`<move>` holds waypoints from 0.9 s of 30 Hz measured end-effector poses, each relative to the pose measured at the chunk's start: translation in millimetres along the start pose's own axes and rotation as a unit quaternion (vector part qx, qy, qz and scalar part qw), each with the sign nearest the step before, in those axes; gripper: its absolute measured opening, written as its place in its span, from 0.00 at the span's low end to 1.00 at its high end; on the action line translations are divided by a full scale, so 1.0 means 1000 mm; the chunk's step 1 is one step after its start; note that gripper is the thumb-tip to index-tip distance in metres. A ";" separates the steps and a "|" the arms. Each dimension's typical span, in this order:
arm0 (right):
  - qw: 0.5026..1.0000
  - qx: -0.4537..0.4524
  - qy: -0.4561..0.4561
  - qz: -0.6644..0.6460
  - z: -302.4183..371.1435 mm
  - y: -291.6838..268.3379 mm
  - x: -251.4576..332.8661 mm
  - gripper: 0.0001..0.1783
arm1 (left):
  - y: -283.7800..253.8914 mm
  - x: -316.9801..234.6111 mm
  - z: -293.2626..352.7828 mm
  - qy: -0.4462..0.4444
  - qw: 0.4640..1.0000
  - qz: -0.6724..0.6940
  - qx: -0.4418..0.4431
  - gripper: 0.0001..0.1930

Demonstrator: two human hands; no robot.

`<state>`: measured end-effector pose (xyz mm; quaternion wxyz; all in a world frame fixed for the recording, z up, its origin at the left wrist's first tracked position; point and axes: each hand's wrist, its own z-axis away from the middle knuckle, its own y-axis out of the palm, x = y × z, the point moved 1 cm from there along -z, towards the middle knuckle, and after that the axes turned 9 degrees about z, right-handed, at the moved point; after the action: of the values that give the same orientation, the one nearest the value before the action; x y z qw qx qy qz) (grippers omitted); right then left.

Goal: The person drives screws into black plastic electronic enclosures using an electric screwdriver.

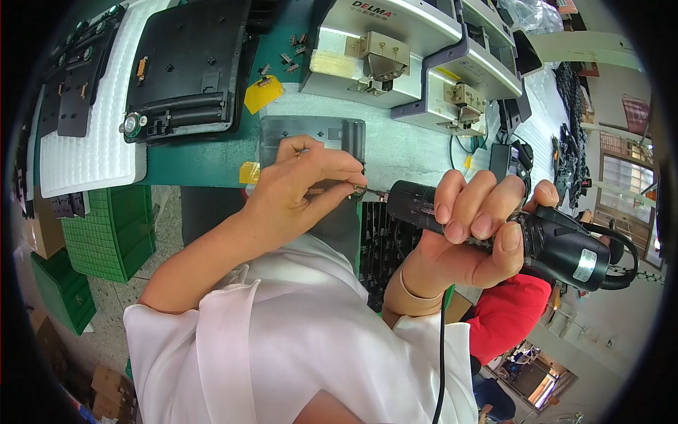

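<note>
My right hand [473, 233] is wrapped around a black electric screwdriver [411, 205], held nearly level with its bit pointing left. A black cable loops from the screwdriver's back end. My left hand [293, 180] is closed in a pinch, thumb and forefinger meeting right at the bit's tip. A small metallic piece [359, 189] shows there, too small to name. Beneath the left hand is a dark grey plastic panel [314, 127] at the bench's near edge, partly covered by that hand.
Two screw feeders [385, 56] [462, 88] stand at the back. Small loose parts [291, 62] and a yellow tag [263, 94] lie left of them. A large black panel [187, 67] rests on white foam [106, 134]. Green crates [109, 233] sit lower left; a person in red [512, 318] is at right.
</note>
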<state>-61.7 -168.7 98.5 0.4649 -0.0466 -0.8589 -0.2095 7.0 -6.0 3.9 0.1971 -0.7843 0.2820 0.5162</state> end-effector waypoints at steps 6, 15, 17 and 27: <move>1.000 0.011 0.002 -0.007 -0.001 0.002 0.000 0.27 | 0.002 -0.002 0.000 -0.001 1.000 -0.006 0.001 0.16; 0.997 0.070 -0.019 0.028 0.001 0.006 0.001 0.28 | 0.007 -0.006 0.002 -0.056 0.998 0.019 0.013 0.17; 0.996 0.081 -0.015 0.026 0.001 0.005 0.000 0.27 | 0.007 -0.005 0.003 -0.025 0.999 -0.024 0.029 0.19; 0.998 0.007 -0.005 0.058 0.001 -0.006 -0.010 0.28 | 0.000 -0.010 -0.001 -0.057 0.995 -0.084 -0.004 0.25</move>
<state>-58.8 -172.9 87.9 0.4727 -0.0939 -0.8584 -0.1756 4.4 -4.6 13.3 0.2520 -0.7752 0.2013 0.5431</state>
